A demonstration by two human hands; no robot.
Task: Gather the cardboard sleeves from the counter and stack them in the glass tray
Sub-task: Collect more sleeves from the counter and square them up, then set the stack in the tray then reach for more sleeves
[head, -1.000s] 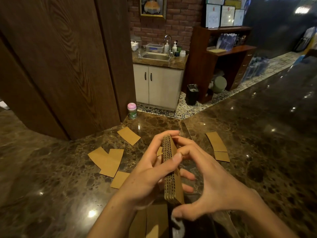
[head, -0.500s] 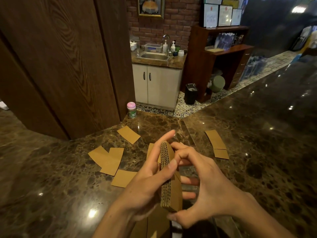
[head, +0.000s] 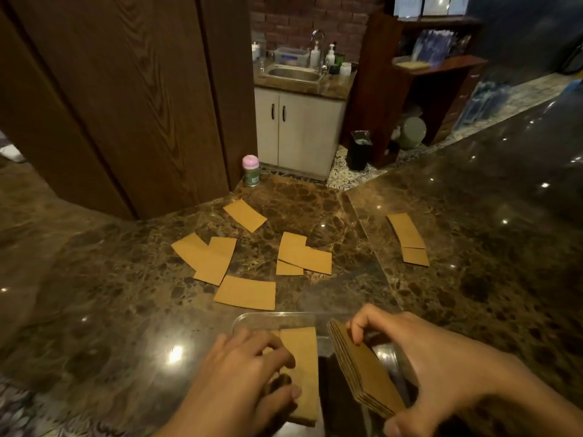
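Observation:
The clear glass tray (head: 271,317) sits at the counter's near edge. My right hand (head: 422,357) grips a thick stack of cardboard sleeves (head: 362,364), tilted over the tray's right half. My left hand (head: 243,376) rests with curled fingers on the sleeves lying flat in the tray (head: 303,357). Several loose brown sleeves lie scattered on the marble counter beyond: one nearest the tray (head: 246,293), an overlapping pair at the left (head: 208,257), a cluster in the middle (head: 303,255), a single one farther back (head: 245,215), and two at the right (head: 408,238).
A small pink-lidded jar (head: 251,170) stands at the counter's far edge beside a dark wooden pillar (head: 126,99). Behind are a sink cabinet (head: 296,121), a black bin (head: 359,149) on the floor and wooden shelves (head: 438,67).
Both hands have dropped from chest height to the tray. The stack, held upright between both hands before, is now in the right hand alone, tilted over the tray. The view tipped downward.

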